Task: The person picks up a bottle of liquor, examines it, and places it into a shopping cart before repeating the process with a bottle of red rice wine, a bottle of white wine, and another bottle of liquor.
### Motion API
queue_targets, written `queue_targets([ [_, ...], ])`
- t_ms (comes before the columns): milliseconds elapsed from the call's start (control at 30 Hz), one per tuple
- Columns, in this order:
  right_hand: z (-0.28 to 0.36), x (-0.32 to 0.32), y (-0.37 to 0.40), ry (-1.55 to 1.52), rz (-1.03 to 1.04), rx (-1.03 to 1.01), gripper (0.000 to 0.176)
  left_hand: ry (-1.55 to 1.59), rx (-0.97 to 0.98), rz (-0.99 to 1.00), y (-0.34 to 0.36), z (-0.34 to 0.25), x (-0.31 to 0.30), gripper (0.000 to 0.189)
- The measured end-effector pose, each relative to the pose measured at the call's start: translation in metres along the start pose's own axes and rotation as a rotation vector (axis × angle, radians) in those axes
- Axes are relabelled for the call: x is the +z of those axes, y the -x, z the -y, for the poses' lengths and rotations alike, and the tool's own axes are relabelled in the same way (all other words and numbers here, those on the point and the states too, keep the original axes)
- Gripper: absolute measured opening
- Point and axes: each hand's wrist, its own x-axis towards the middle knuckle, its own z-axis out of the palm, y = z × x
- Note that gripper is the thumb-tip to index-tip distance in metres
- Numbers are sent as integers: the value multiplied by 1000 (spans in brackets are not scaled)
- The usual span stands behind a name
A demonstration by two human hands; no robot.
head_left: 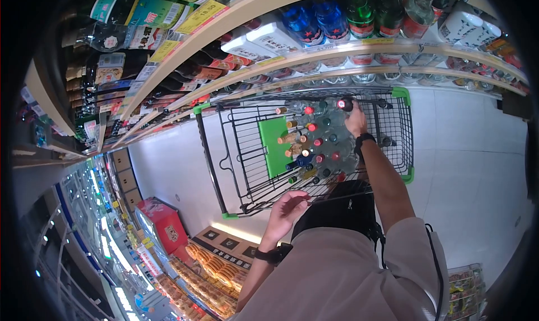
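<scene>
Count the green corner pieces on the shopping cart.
4 in the picture: upper left corner piece and lower left corner piece flanking the handle; upper right corner piece and lower right corner piece opposite.

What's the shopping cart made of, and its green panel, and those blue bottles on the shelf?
The cart looks like dark-coated metal: its frame is thin, stiff wire. Its green panel is probably plastic, flat and evenly coloured. The blue bottles look like glossy glass, with bright glints, though plastic could look similar.

Crowded bottles (318, 142) block the middle of the cart (411, 175). Bare mesh (401, 152) beyond leaves room; shelves (438, 70) bar one side.
</scene>
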Motion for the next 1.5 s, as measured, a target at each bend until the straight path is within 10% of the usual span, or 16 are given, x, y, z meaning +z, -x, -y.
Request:
queue_targets([
  [333,-93,-26,62,175,365,-83,25,-15,74,191,6,11,-31,23],
  [667,-88,-110,175,315,255,76,33,-73,239,269,3,22,-115,20],
  [800,-95,-100,217,111,350,414,33,-59,334,189,7,46,-160,21],
  [1133,-71,-43,279,477,196,-22,25,-1276,401,-81,46,133,-274,37],
  [1500,-69,6,285,507,104,-76,19,-1445,409,54,60,176,-302,24],
])
